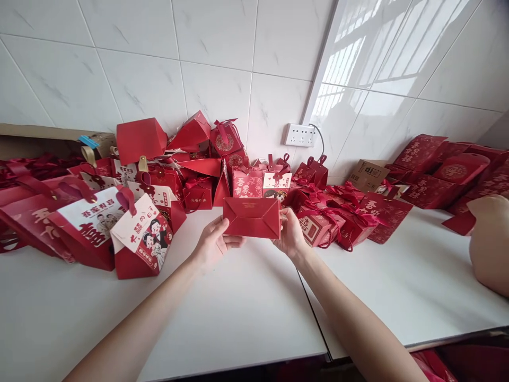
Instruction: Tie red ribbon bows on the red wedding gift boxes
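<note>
The landmark here is the white rectangular plastic socket panel (300, 136) fixed on the white glossy tiled wall (214, 40). Below this panel and a little to its left, there is a dark red folded-paper box (251, 218), whose side with creased, overlapping flaps is turned to the viewer; it is held over the smooth white tabletop (234, 313). The left hand (212, 245) pinches its left end, with the thumb on the near face and the other fingers reaching under it. The right hand (291, 236) grips its right edge; some of these fingers are hidden behind the box, so I cannot tell exactly how they press. Left of the panel, and lower, a red paper box with a white printed flap and a cartoon couple (145, 241) stands near the left hand. Directly below the panel, red paper boxes tied with red ribbons (352, 215) lie in a group, which extends to its right. Further right of the panel are a small brown cardboard box (368, 176) and, at the picture's edge, a rounded beige object (491, 244) which I cannot identify.
</note>
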`<state>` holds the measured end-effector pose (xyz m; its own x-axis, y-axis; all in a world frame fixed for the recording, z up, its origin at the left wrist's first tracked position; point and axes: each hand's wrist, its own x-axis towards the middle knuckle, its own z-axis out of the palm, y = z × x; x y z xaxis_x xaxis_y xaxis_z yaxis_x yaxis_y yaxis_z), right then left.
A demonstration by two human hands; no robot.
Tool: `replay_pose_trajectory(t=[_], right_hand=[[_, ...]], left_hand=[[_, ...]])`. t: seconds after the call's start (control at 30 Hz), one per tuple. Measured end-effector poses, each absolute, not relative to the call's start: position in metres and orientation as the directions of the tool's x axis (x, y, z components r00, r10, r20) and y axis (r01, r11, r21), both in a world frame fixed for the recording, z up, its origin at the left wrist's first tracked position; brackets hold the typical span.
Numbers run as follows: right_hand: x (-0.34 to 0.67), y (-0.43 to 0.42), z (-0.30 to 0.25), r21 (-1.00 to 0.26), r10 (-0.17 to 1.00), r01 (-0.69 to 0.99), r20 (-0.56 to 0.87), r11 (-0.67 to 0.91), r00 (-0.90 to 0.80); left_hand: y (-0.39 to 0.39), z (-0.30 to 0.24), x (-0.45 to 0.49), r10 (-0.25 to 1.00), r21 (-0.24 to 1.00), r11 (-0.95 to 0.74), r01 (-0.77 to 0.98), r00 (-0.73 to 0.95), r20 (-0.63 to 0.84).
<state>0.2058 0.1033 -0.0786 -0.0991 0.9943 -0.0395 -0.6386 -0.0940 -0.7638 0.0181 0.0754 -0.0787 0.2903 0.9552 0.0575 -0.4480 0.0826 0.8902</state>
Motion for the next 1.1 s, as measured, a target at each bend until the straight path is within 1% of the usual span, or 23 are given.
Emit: replay_pose_trajectory(t=[0.1, 0.27, 0.3, 0.33, 0.37, 0.4, 0.47, 0.5, 0.57, 0.67, 0.73, 0.83, 0.93, 1.1], right_hand=[[0.204, 0.102, -0.081, -0.77, 0.993, -0.63, -0.044, -0.104, -0.111], [0.197, 0.097, -0.076, -0.777, 0.994, -0.622, -0.042, -0.098, -0.104], [0.197, 0.097, -0.075, -0.787, 0.996, -0.612, -0.032, -0.075, -0.081], [0.198, 0.097, -0.075, -0.805, 0.999, -0.593, 0.005, -0.019, -0.038], [0.2, 0.098, -0.074, -0.829, 0.997, -0.555, 0.074, 0.075, 0.025], [0.203, 0.098, -0.073, -0.85, 0.98, -0.488, 0.172, 0.199, 0.101], [0.208, 0.096, -0.072, -0.846, 0.884, -0.271, 0.402, 0.459, 0.239], [0.211, 0.095, -0.072, -0.823, 0.824, -0.154, 0.496, 0.547, 0.273], [0.214, 0.09, -0.07, -0.772, 0.734, 0.028, 0.614, 0.635, 0.291], [0.214, 0.082, -0.067, -0.703, 0.662, 0.148, 0.707, 0.695, 0.248], [0.212, 0.077, -0.066, -0.672, 0.635, 0.169, 0.739, 0.721, 0.226], [0.209, 0.074, -0.065, -0.655, 0.617, 0.174, 0.754, 0.736, 0.228], [0.208, 0.074, -0.065, -0.653, 0.616, 0.171, 0.754, 0.737, 0.228], [0.208, 0.071, -0.063, -0.656, 0.619, 0.156, 0.751, 0.738, 0.231]], left_hand=[[0.072, -0.077, 0.014, 0.921, 0.915, 0.04, -0.401, 0.371, 0.122], [0.071, -0.077, 0.013, 0.876, 0.932, 0.002, -0.362, 0.45, 0.172], [0.072, -0.078, 0.013, 0.872, 0.928, 0.0, -0.372, 0.455, 0.183], [0.073, -0.08, 0.013, 0.867, 0.925, 0.001, -0.38, 0.462, 0.188], [0.075, -0.082, 0.012, 0.861, 0.927, 0.003, -0.376, 0.472, 0.188], [0.076, -0.084, 0.012, 0.86, 0.937, -0.002, -0.349, 0.477, 0.18], [0.078, -0.089, 0.011, 0.867, 0.97, -0.057, -0.236, 0.47, 0.165], [0.078, -0.091, 0.011, 0.868, 0.98, -0.115, -0.163, 0.463, 0.179], [0.077, -0.096, 0.011, 0.86, 0.959, -0.281, -0.024, 0.437, 0.263], [0.074, -0.103, 0.009, 0.81, 0.85, -0.507, 0.141, 0.415, 0.415], [0.074, -0.106, 0.007, 0.782, 0.791, -0.576, 0.207, 0.423, 0.458], [0.077, -0.108, 0.002, 0.752, 0.75, -0.617, 0.239, 0.46, 0.472], [0.078, -0.108, 0.0, 0.734, 0.73, -0.643, 0.231, 0.457, 0.502], [0.077, -0.107, 0.0, 0.724, 0.726, -0.654, 0.213, 0.455, 0.519]])
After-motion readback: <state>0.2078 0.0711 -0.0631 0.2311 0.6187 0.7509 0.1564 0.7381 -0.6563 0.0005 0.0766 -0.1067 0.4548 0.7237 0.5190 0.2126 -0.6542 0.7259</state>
